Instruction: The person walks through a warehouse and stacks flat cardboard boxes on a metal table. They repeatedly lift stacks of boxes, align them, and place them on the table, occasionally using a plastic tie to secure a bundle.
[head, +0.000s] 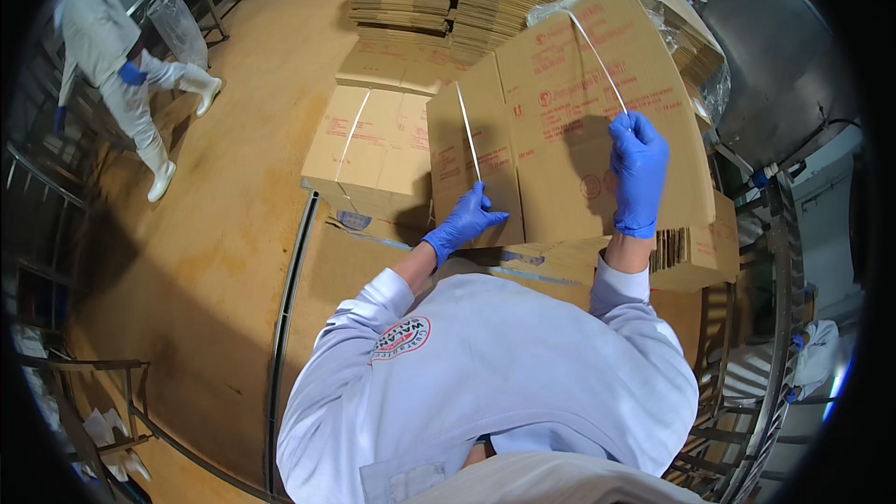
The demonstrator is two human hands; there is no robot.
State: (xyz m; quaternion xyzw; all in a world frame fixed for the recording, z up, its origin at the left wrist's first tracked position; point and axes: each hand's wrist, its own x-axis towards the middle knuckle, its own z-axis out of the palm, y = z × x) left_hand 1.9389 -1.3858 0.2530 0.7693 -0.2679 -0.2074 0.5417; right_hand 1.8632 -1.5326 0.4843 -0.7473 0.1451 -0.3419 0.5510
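Before me a bundle of flat cardboard boxes (560, 147) leans at a tilt, bound by two white plastic straps and printed in red. My left hand (467, 219), in a blue glove, pinches the left strap (467, 129) near the bundle's lower left part. Higher on the right, my right hand (637, 171) is closed around the right strap (595, 56). Both straps look pulled taut towards me. Just left of the bundle lies a strapped stack of flat boxes (381, 133). The bundle's underside is hidden from view.
Tall stacks of flat cardboard (406, 0) stand behind, with crumpled clear plastic film (651, 0) at the right. A person (105, 28) in white walks on the left floor. Metal railing (777, 308) runs down the right side. A floor drain channel (287, 315) lies left of me.
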